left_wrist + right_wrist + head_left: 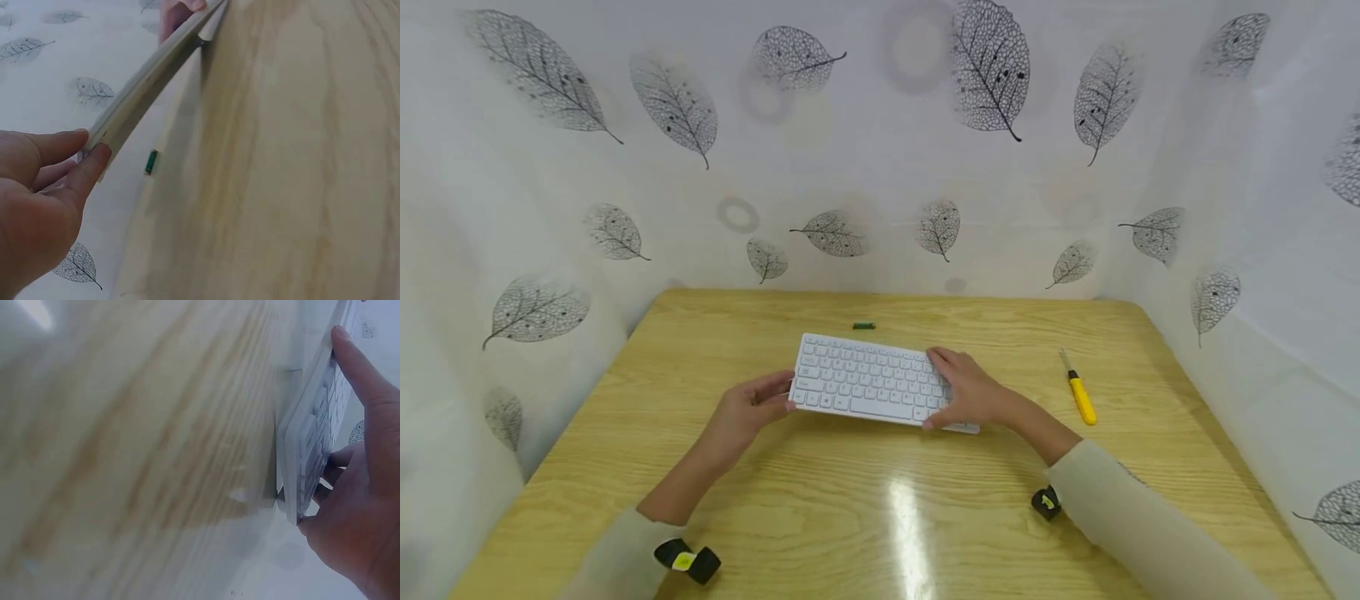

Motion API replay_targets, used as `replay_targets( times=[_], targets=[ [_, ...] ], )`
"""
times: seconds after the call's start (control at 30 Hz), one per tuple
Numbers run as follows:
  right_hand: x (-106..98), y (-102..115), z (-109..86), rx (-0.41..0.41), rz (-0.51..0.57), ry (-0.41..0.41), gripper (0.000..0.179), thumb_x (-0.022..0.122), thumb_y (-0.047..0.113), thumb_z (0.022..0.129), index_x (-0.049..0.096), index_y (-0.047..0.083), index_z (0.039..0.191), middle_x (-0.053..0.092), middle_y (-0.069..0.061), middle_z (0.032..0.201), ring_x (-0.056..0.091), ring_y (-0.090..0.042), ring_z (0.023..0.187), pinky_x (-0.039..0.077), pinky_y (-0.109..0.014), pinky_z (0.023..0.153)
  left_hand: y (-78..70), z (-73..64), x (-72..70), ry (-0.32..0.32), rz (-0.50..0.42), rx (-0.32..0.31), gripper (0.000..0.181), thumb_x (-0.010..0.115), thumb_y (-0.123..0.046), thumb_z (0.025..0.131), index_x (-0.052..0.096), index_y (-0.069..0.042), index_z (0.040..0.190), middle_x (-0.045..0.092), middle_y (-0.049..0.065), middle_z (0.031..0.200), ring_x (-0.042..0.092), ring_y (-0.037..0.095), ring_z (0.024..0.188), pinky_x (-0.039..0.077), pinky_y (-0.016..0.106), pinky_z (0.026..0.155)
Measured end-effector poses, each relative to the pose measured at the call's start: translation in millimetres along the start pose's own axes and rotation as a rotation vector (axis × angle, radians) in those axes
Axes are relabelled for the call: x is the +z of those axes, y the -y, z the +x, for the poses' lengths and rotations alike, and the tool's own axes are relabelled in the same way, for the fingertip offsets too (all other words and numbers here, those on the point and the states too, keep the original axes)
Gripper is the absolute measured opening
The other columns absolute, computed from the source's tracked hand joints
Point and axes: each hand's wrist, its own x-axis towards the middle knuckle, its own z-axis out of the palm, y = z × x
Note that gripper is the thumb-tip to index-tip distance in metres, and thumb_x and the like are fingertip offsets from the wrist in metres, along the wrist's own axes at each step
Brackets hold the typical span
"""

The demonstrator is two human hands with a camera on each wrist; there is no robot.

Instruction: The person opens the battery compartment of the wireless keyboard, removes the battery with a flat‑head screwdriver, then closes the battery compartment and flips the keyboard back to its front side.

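Note:
A white keyboard (871, 382), keys facing up, is tilted with its left end lifted off the table. My left hand (739, 417) pinches that left end between thumb and fingers; the left wrist view shows the keyboard's thin edge (134, 94) between my fingertips. Across the right end lies my right hand (972, 390), gripping it with the thumb at the near edge and fingers at the far edge. In the right wrist view the keyboard's right corner (290, 447) is low, close to the wood. Behind the keyboard lies a small green cylinder (864, 326), which looks like a battery.
A screwdriver (1081, 398) with a yellow handle lies on the wooden table (820, 517), right of my right hand. White cloth with a leaf print (880, 150) hangs behind the table and along both sides. Each sleeve carries a black strap device (688, 561).

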Motion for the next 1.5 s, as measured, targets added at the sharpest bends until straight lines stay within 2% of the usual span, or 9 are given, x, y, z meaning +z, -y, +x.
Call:
replay_targets(
  times=[0.2,0.4,0.63,1.07,1.27,1.4,1.5],
  targets=[
    [0,-8,-1.5,0.011,-0.051,0.012,0.128,0.070,0.074,0.060,0.015,0.002,0.150,0.016,-0.015,0.155,0.015,-0.034,0.141,0.017,-0.048,0.112,12.2,4.8,-2.1,0.014,0.021,-0.032,0.060,0.067,-0.009,0.088,0.041,-0.004,0.141,0.050,0.016,0.135,0.049,0.027,0.124,0.048,0.026,0.089],
    [-1,-8,-3.4,0.003,-0.057,0.015,0.127,0.071,0.073,0.062,0.015,0.001,0.150,0.017,-0.016,0.154,0.016,-0.035,0.140,0.018,-0.049,0.112,21.2,10.3,-1.1,-0.009,0.136,-0.077,0.059,0.067,-0.006,0.086,0.043,-0.003,0.140,0.053,0.018,0.133,0.055,0.028,0.118,0.049,0.027,0.088],
    [-5,-7,-6.6,0.010,-0.063,0.033,0.126,0.074,0.068,0.062,0.015,-0.001,0.150,0.017,-0.018,0.154,0.015,-0.037,0.140,0.016,-0.049,0.112,31.2,15.1,1.6,0.011,0.198,-0.069,0.058,0.067,-0.004,0.086,0.044,0.001,0.138,0.054,0.018,0.131,0.056,0.027,0.115,0.049,0.028,0.088],
    [0,-12,-4.0,0.001,-0.068,0.022,0.126,0.072,0.071,0.062,0.015,0.001,0.150,0.018,-0.017,0.154,0.015,-0.036,0.140,0.017,-0.050,0.112,29.5,16.4,3.6,-0.020,0.342,-0.071,0.054,0.068,-0.005,0.085,0.050,-0.003,0.136,0.062,0.012,0.121,0.059,0.020,0.103,0.049,0.031,0.085],
    [1,-12,-2.7,0.001,-0.069,0.022,0.126,0.071,0.072,0.062,0.015,0.001,0.150,0.018,-0.016,0.154,0.015,-0.034,0.140,0.018,-0.049,0.111,28.5,15.2,3.0,-0.032,0.362,-0.089,0.055,0.068,-0.005,0.085,0.050,-0.006,0.136,0.065,0.009,0.113,0.059,0.019,0.099,0.048,0.033,0.085],
    [-1,-11,-2.2,0.024,-0.047,0.040,0.123,0.069,0.072,0.065,0.014,0.002,0.150,0.016,-0.015,0.154,0.015,-0.033,0.141,0.019,-0.048,0.112,26.7,14.3,1.7,-0.040,0.391,-0.093,0.051,0.067,-0.010,0.087,0.051,-0.009,0.136,0.063,0.009,0.119,0.059,0.021,0.104,0.046,0.039,0.090],
    [-5,-9,-2.7,0.067,-0.004,0.039,0.114,0.063,0.069,0.074,0.014,0.001,0.150,0.015,-0.017,0.155,0.015,-0.033,0.141,0.019,-0.048,0.112,25.8,15.0,0.4,-0.038,0.416,-0.093,0.047,0.063,-0.016,0.091,0.052,-0.012,0.136,0.059,0.006,0.128,0.056,0.023,0.112,0.043,0.043,0.096]
  ],
)
